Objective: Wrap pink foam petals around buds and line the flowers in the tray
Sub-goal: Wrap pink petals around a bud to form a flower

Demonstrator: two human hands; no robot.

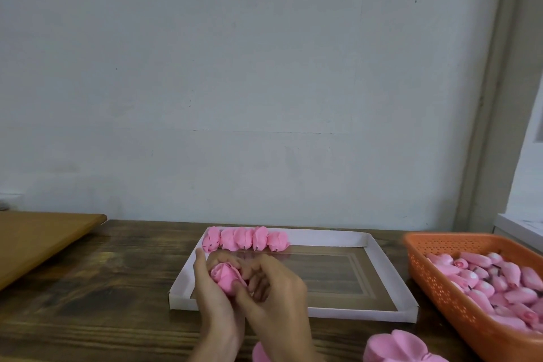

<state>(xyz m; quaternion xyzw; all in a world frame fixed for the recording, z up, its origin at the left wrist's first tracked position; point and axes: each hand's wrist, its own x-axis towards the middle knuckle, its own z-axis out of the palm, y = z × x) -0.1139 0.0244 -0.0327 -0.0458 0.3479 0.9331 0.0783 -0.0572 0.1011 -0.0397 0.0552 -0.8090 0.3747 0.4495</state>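
A pink foam flower [225,276] sits between both hands above the near left corner of the white tray [382,261]. My left hand [212,297] cups it from the left with the fingers curled round it. My right hand [273,294] pinches its petals from the right, thumb on the flower's lower side. Several finished pink flowers [246,238] lie in a row along the tray's far left edge. An orange basket [435,282] at the right holds many pink buds [493,282]. Loose pink foam petals [396,347] lie at the bottom edge.
The tray rests on a dark wooden table [102,288] that meets a pale wall. A lighter wooden board [38,238] lies at the far left. Another pink foam piece [260,354] shows under my right wrist. A white ledge [520,223] is at the far right.
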